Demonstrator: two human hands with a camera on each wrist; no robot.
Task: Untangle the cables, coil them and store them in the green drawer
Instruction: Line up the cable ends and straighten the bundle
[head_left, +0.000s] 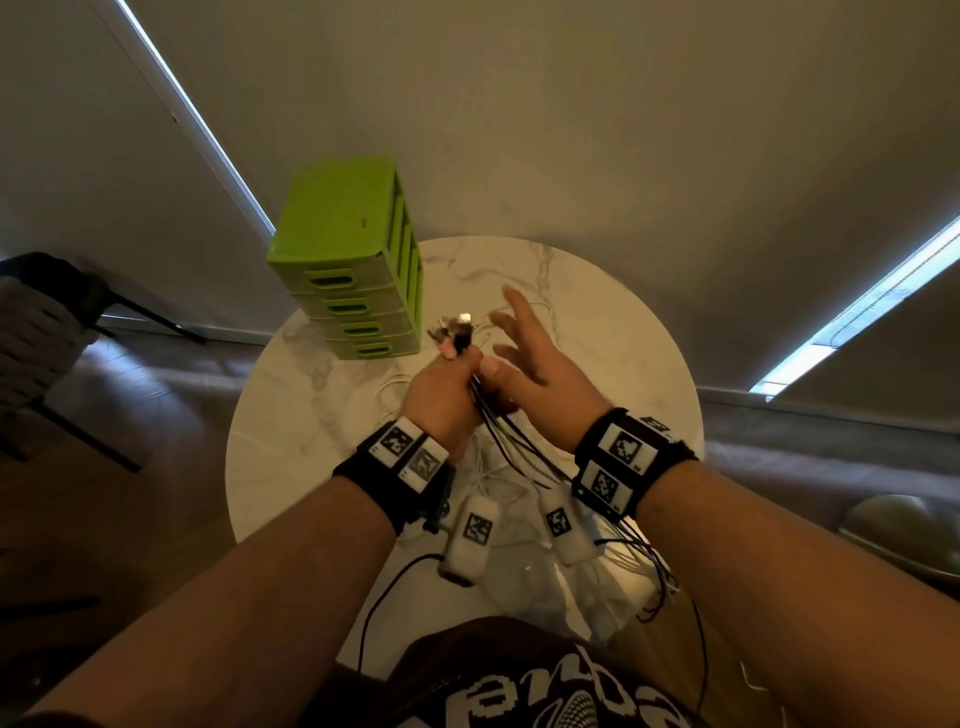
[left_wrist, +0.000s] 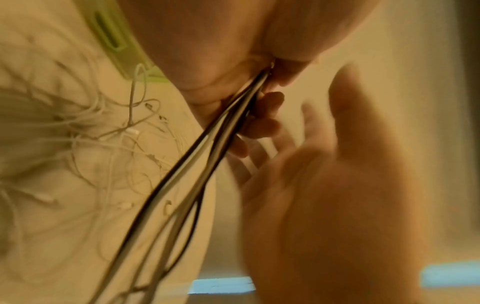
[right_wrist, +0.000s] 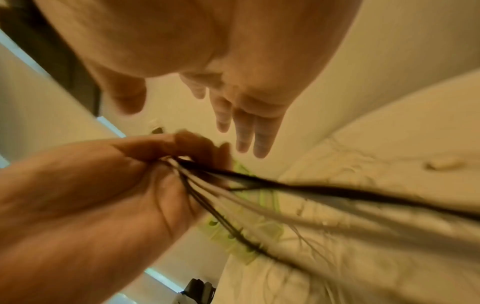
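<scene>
My left hand grips a bundle of black and white cables in its fist above the round marble table. The plug ends stick out above the fist. The strands run down toward my body and off the near table edge. In the left wrist view the cable bundle leaves the curled fingers. My right hand hovers beside the left with fingers spread and straight, holding nothing; the right wrist view shows its fingers above the left fist. Loose white cables lie tangled on the table.
The green drawer unit with several shut drawers stands at the table's far left, just beyond my left hand. A dark chair stands to the left of the table. Window blinds with bright gaps hang behind.
</scene>
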